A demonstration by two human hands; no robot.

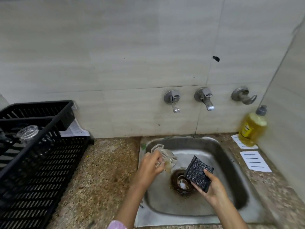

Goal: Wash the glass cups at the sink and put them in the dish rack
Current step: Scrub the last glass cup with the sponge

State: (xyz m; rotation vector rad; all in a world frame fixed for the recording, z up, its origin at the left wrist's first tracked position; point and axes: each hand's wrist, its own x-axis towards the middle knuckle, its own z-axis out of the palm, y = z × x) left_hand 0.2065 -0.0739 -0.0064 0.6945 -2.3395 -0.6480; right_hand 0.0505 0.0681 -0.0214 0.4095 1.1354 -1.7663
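My left hand grips a clear glass cup, tipped on its side over the left part of the steel sink. Brownish liquid runs from the cup toward the drain. My right hand holds a black speckled scrub sponge just right of the drain, apart from the cup. Another glass cup lies inside the black dish rack on the counter at the left.
Three wall taps stand above the sink, no water running. A yellow dish soap bottle stands at the back right, with two white paper labels beside it. Speckled granite counter lies between rack and sink.
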